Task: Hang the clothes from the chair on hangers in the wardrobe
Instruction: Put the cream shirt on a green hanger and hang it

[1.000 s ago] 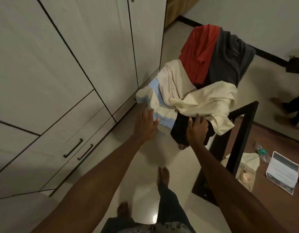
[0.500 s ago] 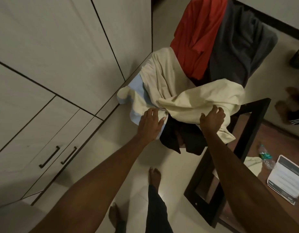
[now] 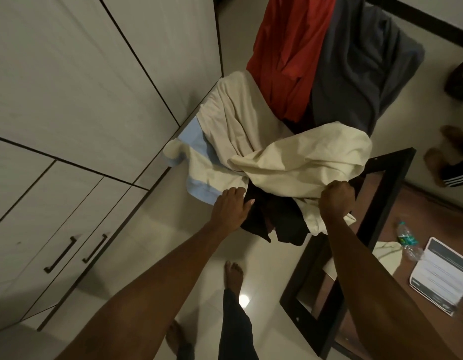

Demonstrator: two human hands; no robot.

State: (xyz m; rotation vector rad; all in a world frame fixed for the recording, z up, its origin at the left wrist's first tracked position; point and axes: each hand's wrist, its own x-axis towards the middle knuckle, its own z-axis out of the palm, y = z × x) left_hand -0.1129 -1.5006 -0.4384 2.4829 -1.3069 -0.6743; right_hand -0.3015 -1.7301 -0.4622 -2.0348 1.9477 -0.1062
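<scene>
We see a pile of clothes on the chair, next to the wardrobe [image 3: 100,81]. The right hand [image 3: 335,201] has its fingers curled tight around the cream cloth [image 3: 303,162] on top. The left hand [image 3: 231,207] lies on the pile's near edge, by the black cloth [image 3: 274,219], fingers mostly straight. A red shirt [image 3: 287,55] and a grey one [image 3: 360,66] hang over the back.

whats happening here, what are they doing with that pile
A person is bent over a chair heaped with clothes beside a closed wardrobe. The right hand grips the cream garment on top; the left hand rests at the pile's edge by a black garment. A red garment and a grey one hang over the backrest. Nothing is hung yet.
</scene>
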